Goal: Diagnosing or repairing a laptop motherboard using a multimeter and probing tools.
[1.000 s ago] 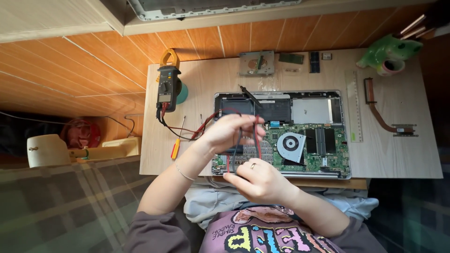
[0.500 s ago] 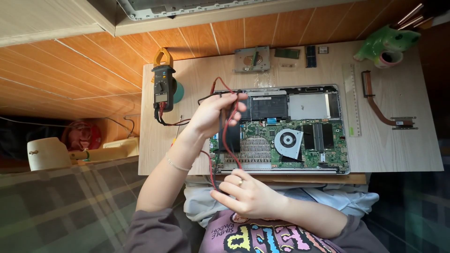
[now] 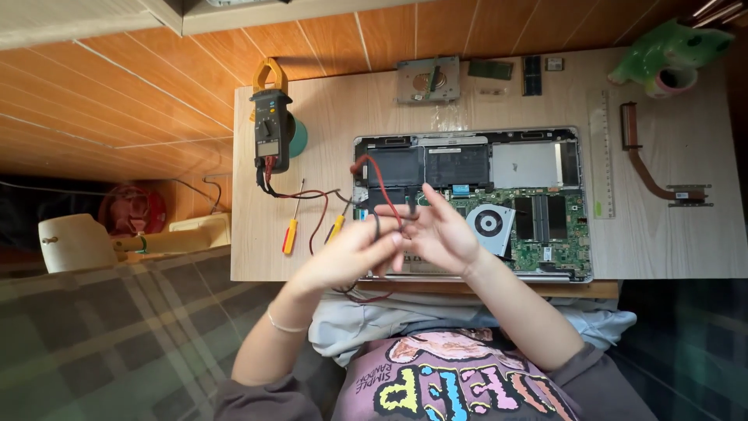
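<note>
Both hands have lifted off the board since half a second ago and met in front of the chest, so the probing looks paused while the leads get sorted. The left hand (image 3: 354,253) is curled, pinching the thin red and black test leads (image 3: 389,204), and the right hand (image 3: 444,234) has its fingers spread loosely with the wires running between them. Those leads trail back to the dark clamp meter with the yellow jaw (image 3: 270,125) lying on the pale wooden table (image 3: 670,234). The opened silver laptop with its green circuit board (image 3: 538,210) sits right behind the hands, with 2 yellow-handled screwdrivers (image 3: 290,234) to the left. The probe tips are hidden by the fingers, and I can't make out which wire is where.
</note>
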